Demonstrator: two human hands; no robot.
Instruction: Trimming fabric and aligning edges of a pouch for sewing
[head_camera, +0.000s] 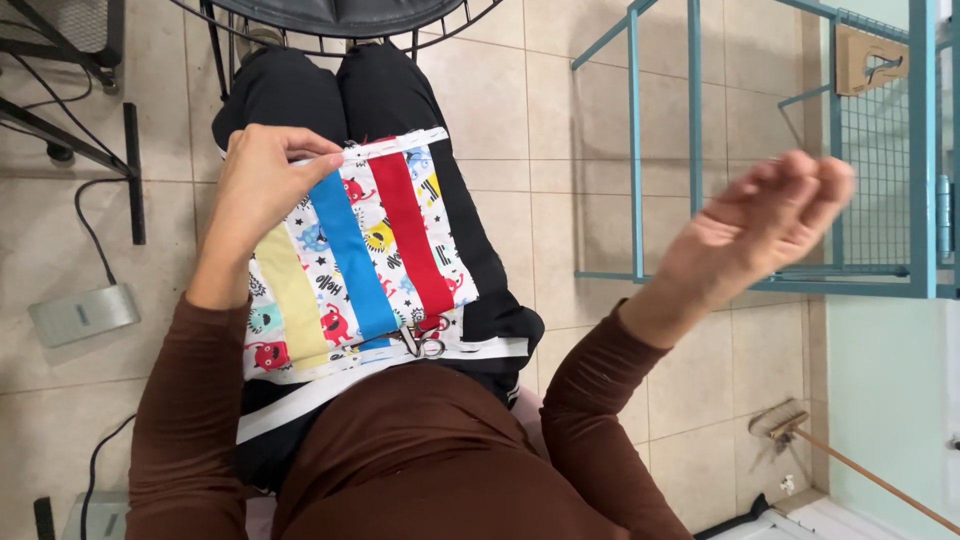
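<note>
- Patchwork (355, 255) of yellow, blue and red strips lies across my lap, scissors (425, 343) at its near edge.
- My left hand (262, 185) pinches its far left corner.
- My right hand (765, 225) hangs blurred, fingers loosely open, holding nothing, near a teal rack (690, 140).

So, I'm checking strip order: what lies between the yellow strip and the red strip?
In the head view, a blue strip lies between the yellow strip and red strip, flanked by monster-print bands.

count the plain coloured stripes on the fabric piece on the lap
3: a yellow stripe nearest the left hand, a blue stripe in the middle, a red stripe on the far side.
</note>
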